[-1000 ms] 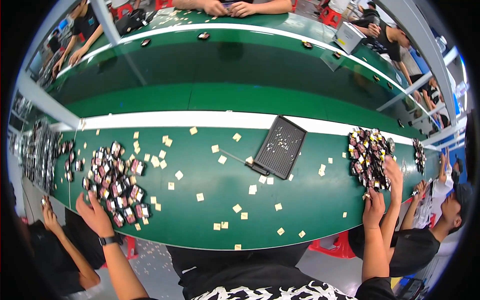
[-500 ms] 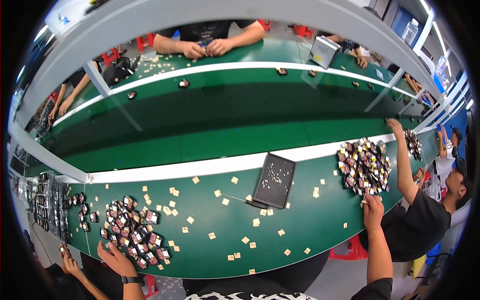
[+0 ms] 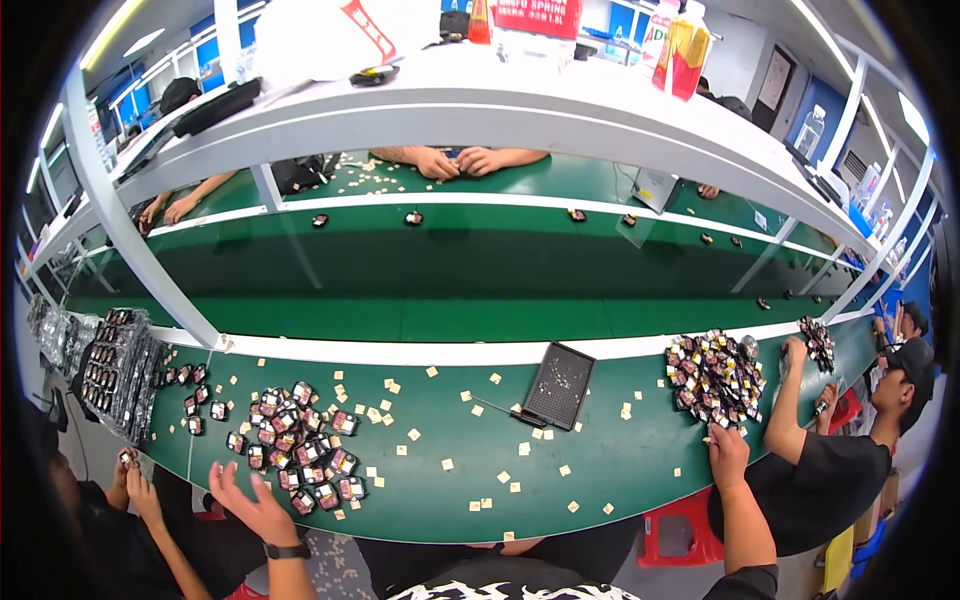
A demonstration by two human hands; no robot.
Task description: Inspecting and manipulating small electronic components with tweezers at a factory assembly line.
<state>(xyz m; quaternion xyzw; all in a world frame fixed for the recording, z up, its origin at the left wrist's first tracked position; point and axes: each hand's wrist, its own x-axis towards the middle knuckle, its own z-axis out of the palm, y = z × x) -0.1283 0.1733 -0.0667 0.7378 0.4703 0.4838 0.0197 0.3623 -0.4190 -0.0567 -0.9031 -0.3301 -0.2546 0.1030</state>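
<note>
left hand [image 3: 250, 508] open, empty, drawn back off the heap of small dark square parts [image 3: 295, 450] | right hand [image 3: 727, 452] flat at the second dark heap [image 3: 715, 378], holding nothing | view tilted up since; both heaps unmoved on green counter [image 3: 450, 500]

1. The tabletop [image 3: 450, 500] is smooth green matting with a slight sheen.
2. The small packets [image 3: 295, 450] look like glossy plastic (light glints off them).
3. The tray [image 3: 558, 385] is matt black plastic.
4. The shelf [image 3: 520, 110] is smooth white.
</note>
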